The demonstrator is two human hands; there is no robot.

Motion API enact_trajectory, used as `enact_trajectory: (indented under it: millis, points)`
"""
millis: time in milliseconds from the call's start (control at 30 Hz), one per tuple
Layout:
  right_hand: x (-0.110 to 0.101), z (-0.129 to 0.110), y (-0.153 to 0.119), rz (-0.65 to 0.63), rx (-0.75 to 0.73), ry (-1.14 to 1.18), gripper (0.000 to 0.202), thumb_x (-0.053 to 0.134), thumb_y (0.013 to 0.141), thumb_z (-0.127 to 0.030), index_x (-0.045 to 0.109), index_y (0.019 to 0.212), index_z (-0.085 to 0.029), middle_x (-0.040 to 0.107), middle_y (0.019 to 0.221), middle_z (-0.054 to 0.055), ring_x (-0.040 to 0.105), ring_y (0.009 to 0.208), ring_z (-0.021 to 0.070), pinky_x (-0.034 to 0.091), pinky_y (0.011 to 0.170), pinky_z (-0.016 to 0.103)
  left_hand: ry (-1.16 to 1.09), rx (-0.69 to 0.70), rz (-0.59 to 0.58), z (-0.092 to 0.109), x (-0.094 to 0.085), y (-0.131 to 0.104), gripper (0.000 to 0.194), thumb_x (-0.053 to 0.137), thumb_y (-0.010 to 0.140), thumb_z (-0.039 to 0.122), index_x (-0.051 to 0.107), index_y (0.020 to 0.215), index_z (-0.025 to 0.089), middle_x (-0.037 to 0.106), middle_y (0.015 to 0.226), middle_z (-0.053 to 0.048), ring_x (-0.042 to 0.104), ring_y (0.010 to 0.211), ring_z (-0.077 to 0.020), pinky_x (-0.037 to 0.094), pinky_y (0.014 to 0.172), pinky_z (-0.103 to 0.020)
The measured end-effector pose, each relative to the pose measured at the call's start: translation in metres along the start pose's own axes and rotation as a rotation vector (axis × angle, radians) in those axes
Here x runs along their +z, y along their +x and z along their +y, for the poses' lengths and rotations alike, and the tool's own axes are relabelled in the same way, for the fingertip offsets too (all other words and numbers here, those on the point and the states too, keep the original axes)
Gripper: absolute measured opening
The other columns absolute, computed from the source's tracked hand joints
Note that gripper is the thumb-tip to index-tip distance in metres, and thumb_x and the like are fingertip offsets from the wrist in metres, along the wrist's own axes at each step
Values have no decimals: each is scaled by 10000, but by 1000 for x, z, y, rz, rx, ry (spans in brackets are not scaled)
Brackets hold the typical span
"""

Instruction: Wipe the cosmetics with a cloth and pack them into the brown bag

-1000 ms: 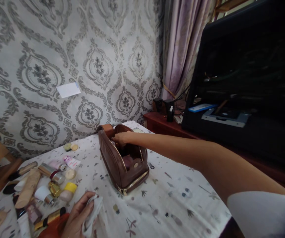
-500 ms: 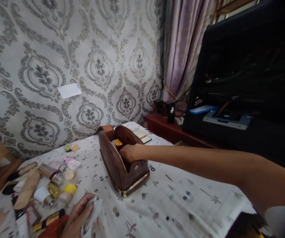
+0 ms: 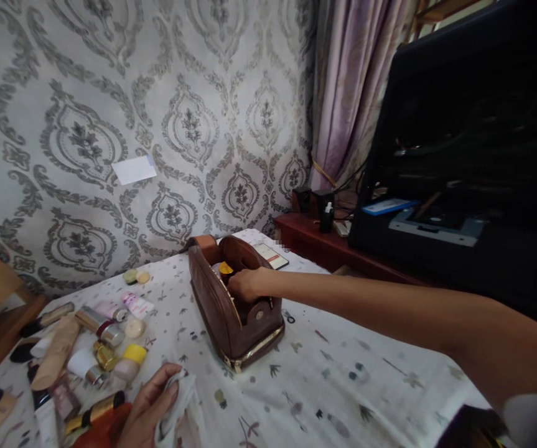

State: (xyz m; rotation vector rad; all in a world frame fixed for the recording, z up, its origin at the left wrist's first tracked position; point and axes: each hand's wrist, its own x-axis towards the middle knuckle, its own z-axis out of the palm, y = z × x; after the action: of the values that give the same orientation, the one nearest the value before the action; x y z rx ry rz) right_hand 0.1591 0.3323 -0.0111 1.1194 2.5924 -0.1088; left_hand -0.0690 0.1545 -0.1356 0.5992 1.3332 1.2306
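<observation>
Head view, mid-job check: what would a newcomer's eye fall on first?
Probably the open brown bag in the middle, with the right hand inside it. Next, the makeup strewn at the left, beside the left hand, which holds a white tissue or cloth. A large black object also dominates the right side.

Reaches in from the right edge with the right arm [image 3: 436, 310], bent at the elbow [image 3: 480, 320], with the bare forearm [image 3: 324, 291] stretched leftward and almost level. Extends the right hand [image 3: 246, 285] near the centre, roughly in line with the wrist, with fingertips hidden from sight. Holds the left hand [image 3: 149, 404] low, left of centre at the bottom edge, with curled fingers [image 3: 164, 373] and thumb [image 3: 168, 394] in a pinching grip.
</observation>
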Motion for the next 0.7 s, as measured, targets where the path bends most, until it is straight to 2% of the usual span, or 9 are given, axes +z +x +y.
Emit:
enact_trajectory:
  millis: [67,233,333,433,500,567,667,700]
  points:
    - [-10,0,-4,-14,34,-14,387,681,745,-88,719,1117,-187,737,1136,117,707,1025,290,566,804,336,-9,4,18,-1,1,0,540,913,490,452,741,958,245,716,942,-37,670,808,-196,550,694,-260]
    - [-32,-3,-9,64,182,-40,352,553,853,-89,692,1177,-74,701,1163,231,686,1071,340,552,839,400,-15,38,2,-4,5,-1,553,889,510,456,729,978,209,709,871,-46,675,767,-215,542,660,-280]
    - [-39,-5,-11,81,186,-51,324,567,847,-76,718,1134,-86,717,1127,215,691,1059,322,542,843,368,-31,67,14,-3,7,-1,540,877,527,445,723,981,195,695,875,-46,666,771,-202,526,653,-273]
    - [-44,-6,-13,130,141,-70,273,554,878,-101,730,1086,-113,720,1133,179,694,1045,286,529,820,317,-57,70,-26,2,13,-6,497,897,520,416,722,928,194,676,816,-19,626,700,-151,485,611,-235]
    - [-47,-5,-16,213,113,-89,258,514,911,-113,721,1065,-107,713,1138,180,686,1054,272,512,830,305,-77,71,-77,8,17,-10,468,919,498,395,719,868,190,656,740,6,583,636,-119,450,582,-212]
    - [-51,-4,-18,312,105,-105,241,501,914,-117,706,1040,-106,724,1057,189,691,1014,286,509,790,326,-90,103,-130,12,20,-12,417,913,534,370,717,848,179,660,741,8,579,656,-106,441,617,-198]
    - [-54,-8,-23,560,129,-111,246,454,927,-143,666,1051,-131,726,932,173,704,854,316,492,650,368,-159,97,-176,14,22,-10,454,936,474,375,711,813,175,649,675,19,540,581,-86,419,590,-198]
    - [-53,-13,-26,716,117,-76,218,478,916,-161,661,1035,-160,724,891,146,699,783,306,479,599,358,-181,101,-182,13,21,-9,453,939,466,370,708,800,171,645,666,21,532,564,-79,408,575,-195]
